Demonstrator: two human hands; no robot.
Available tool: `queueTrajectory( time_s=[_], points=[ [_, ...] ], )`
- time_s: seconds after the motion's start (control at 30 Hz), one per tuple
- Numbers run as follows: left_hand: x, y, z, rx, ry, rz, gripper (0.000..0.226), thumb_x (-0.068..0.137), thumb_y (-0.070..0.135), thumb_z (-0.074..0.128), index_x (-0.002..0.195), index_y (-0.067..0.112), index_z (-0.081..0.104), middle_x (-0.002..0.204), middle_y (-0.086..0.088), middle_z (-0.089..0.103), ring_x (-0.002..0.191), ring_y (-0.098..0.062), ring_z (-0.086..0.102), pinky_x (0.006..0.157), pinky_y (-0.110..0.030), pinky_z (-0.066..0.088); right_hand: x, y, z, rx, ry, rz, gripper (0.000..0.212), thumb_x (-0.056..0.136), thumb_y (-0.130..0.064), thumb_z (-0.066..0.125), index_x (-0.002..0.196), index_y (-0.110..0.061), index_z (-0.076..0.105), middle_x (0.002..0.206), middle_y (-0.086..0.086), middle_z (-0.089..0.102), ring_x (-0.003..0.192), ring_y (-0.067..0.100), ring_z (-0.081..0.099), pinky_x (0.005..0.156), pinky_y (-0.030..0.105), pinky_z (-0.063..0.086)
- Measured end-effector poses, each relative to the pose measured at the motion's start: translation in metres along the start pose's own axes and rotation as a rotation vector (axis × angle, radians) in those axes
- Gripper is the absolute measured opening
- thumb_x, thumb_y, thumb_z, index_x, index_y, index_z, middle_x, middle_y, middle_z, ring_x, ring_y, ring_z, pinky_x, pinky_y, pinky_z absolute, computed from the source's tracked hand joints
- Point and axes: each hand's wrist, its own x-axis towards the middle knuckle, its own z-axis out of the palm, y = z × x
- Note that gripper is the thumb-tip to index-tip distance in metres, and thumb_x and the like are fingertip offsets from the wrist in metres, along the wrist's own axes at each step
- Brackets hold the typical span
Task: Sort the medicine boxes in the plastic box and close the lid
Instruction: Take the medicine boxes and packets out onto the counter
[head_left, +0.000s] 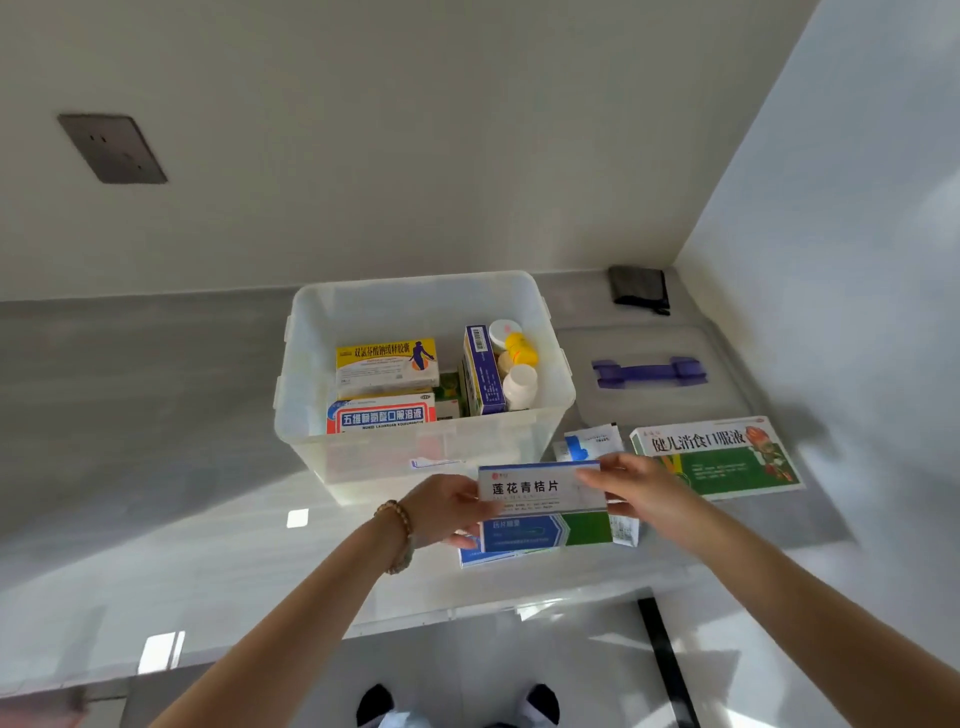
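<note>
A clear plastic box (415, 457) stands open on the grey counter, holding a yellow medicine box (387, 364), a red-and-blue one (382, 415), an upright blue one (483, 371) and small bottles (519, 364). In front of it, my left hand (441, 512) and my right hand (631, 486) each grip one end of a white-and-blue medicine box (535, 488), held just above other boxes (535, 535) lying on the counter. The clear lid (649, 374) with a purple handle lies to the right of the box.
A large green-and-white medicine box (717, 457) and a small blue-and-white packet (589, 441) lie right of the plastic box. A black pouch (639, 288) sits in the back corner. Walls close off the back and right. The counter edge runs near my forearms.
</note>
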Motion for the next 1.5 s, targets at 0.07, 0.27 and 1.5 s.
queueTrajectory(
  time_s=[0.07,0.27,1.5],
  points=[
    [0.007,-0.019,0.001,-0.013,0.101,-0.027,0.024,0.084,0.025,0.062,0.102,0.01,0.057,0.105,-0.008,0.064,0.088,-0.019,0.063,0.072,-0.027,0.055,0.013,0.012,0.011,0.052,0.022,0.04,0.036,0.078,-0.022,0.072,0.106,-0.004,0.058,0.099,0.013,0.071,0.097,0.025,0.066,0.081,0.031,0.056],
    [0.031,-0.061,0.005,-0.132,0.314,-0.11,0.023,0.078,0.025,0.069,0.083,0.008,0.055,0.097,-0.011,0.066,0.077,-0.02,0.063,0.072,-0.028,0.056,0.045,0.036,0.043,0.003,0.127,0.03,0.026,0.08,-0.02,0.071,0.102,-0.008,0.062,0.095,0.01,0.071,0.08,0.015,0.066,0.064,0.02,0.055],
    [-0.046,0.018,-0.146,0.792,0.789,0.231,0.064,0.088,0.053,0.037,0.142,0.02,0.026,0.15,0.0,0.028,0.138,-0.02,0.024,0.109,-0.045,0.03,0.046,-0.158,0.105,-0.624,-0.226,-0.475,0.052,0.082,-0.033,0.069,0.126,-0.01,0.056,0.122,0.005,0.062,0.113,0.018,0.057,0.103,0.032,0.043]
  ],
)
